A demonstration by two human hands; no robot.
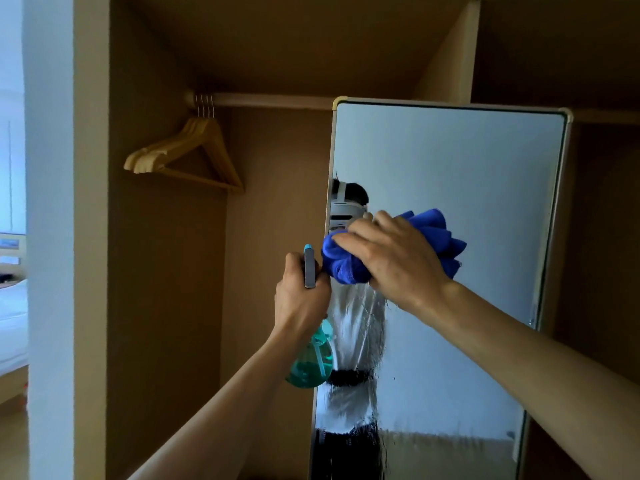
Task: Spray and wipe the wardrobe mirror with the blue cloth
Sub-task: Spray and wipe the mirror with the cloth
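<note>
A tall framed mirror (467, 174) stands inside the wardrobe, its lower half streaked with wet spray. My right hand (391, 258) presses a bunched blue cloth (440, 237) against the glass near the mirror's left edge, at mid height. Just left of the mirror frame, my left hand (301, 296) grips the neck of a teal spray bottle (311, 362), whose grey and blue nozzle sticks up above my fingers. The bottle's body hangs below my left hand, in front of the mirror's left edge.
Several wooden hangers (194, 150) hang on the rail (277, 100) at the upper left. The wardrobe's brown side wall (156, 271) is to the left and a partition (602, 237) is right of the mirror. A white bed (12, 323) shows at far left.
</note>
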